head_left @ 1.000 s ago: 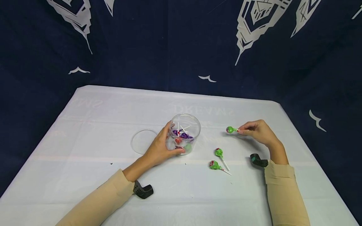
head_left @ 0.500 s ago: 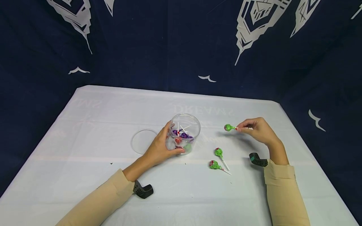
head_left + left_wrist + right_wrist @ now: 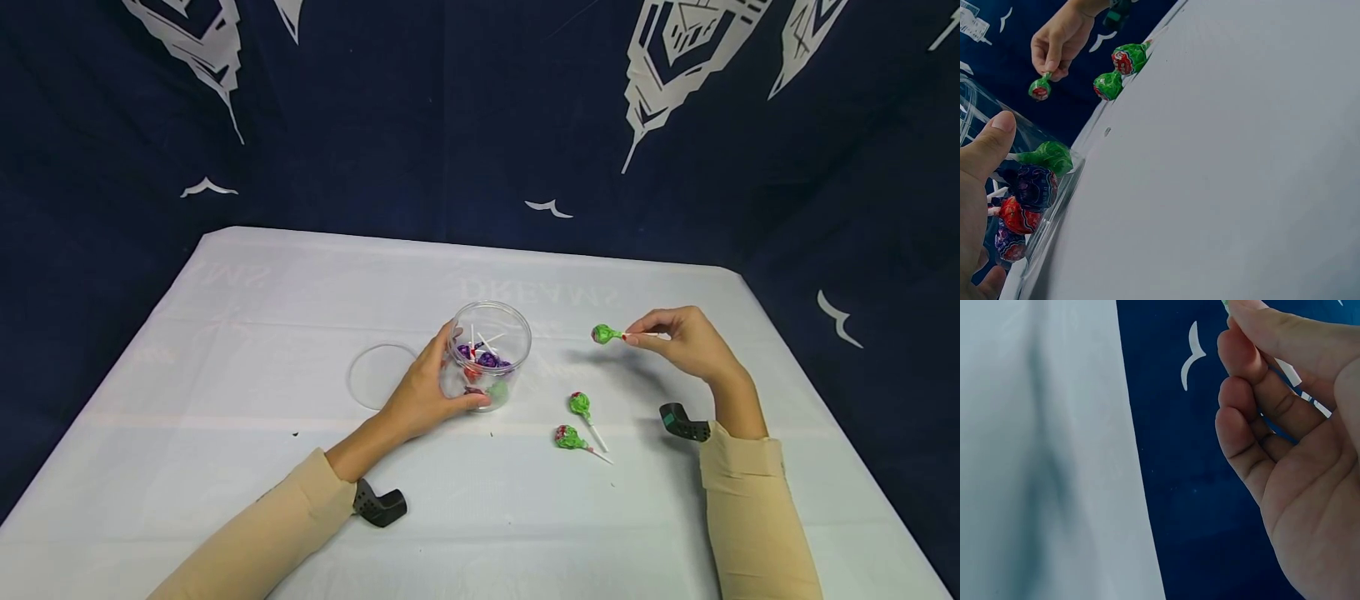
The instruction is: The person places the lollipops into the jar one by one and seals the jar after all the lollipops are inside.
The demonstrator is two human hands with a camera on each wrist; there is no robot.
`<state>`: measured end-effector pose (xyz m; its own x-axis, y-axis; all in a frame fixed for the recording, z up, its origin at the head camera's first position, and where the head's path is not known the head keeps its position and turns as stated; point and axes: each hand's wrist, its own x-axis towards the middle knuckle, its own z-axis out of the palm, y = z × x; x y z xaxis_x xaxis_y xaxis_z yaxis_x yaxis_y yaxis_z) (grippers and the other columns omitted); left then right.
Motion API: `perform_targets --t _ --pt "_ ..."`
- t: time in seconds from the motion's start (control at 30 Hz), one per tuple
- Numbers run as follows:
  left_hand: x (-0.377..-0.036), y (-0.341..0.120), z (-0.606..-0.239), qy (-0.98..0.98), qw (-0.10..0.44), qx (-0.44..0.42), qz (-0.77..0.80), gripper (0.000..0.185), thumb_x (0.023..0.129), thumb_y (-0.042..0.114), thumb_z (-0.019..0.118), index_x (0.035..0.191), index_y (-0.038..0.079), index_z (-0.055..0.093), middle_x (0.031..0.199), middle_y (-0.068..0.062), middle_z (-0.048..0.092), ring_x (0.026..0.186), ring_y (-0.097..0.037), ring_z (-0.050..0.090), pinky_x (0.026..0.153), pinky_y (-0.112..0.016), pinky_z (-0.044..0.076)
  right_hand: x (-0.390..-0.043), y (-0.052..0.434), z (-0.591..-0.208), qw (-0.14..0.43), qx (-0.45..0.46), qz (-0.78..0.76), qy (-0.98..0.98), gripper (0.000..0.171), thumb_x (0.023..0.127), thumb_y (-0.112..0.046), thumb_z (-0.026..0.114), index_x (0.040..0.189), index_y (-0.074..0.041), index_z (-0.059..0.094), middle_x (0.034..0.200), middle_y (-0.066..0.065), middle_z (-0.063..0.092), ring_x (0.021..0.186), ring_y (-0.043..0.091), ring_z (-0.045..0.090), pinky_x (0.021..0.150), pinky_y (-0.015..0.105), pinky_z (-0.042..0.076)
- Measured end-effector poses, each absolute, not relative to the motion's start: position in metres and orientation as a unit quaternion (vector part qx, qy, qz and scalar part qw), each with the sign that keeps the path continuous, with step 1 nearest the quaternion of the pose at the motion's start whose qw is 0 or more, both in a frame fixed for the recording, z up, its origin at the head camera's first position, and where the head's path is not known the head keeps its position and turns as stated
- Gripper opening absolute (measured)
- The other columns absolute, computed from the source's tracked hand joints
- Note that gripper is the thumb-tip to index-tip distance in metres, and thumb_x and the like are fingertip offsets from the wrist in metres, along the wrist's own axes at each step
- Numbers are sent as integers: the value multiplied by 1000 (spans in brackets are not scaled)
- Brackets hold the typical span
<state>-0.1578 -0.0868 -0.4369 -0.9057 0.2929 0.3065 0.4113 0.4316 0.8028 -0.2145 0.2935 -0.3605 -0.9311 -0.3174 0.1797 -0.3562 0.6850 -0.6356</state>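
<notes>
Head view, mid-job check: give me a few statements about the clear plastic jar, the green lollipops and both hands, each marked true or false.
1. The left hand holds the clear round plastic jar by its side. True.
2. The right hand pinches a purple-wrapped lollipop. False: it pinches a green-wrapped lollipop by its white stick.
3. Two more green-wrapped lollipops lie on the white tablecloth between the hands. True.
4. The clear round lid sits on the jar. False: it lies flat on the cloth, left of the jar.
5. The jar is empty. False: it holds purple, red and green lollipops.
</notes>
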Motion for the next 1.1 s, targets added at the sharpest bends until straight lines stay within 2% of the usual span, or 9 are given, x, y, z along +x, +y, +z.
perform_targets --t 0.2,0.6,1.1 --pt "-157 -86 -437 -847 60 -202 -488 114 72 39 89 158 16 18 153 -14 38 138 -28 40 110 -48 36 -213 291 -358 34 195 361 -911 6 85 -9 78 87 -3 77 81 1 72 77 7 64 68 17 50" --pt "-158 -86 -439 -844 66 -206 -491 114 72 39 89 158 17 18 153 -14 38 137 -29 40 111 -48 36 -213 286 -352 37 210 379 -901 9 84 -3 78 90 3 75 84 5 73 78 6 63 70 14 49" --pt "-157 -86 -439 -841 66 -210 -494 114 72 39 89 158 16 18 153 -13 39 138 -27 40 111 -46 35 -209 272 -341 55 233 398 -886 5 82 1 78 85 -2 76 81 3 71 77 8 63 74 16 48"
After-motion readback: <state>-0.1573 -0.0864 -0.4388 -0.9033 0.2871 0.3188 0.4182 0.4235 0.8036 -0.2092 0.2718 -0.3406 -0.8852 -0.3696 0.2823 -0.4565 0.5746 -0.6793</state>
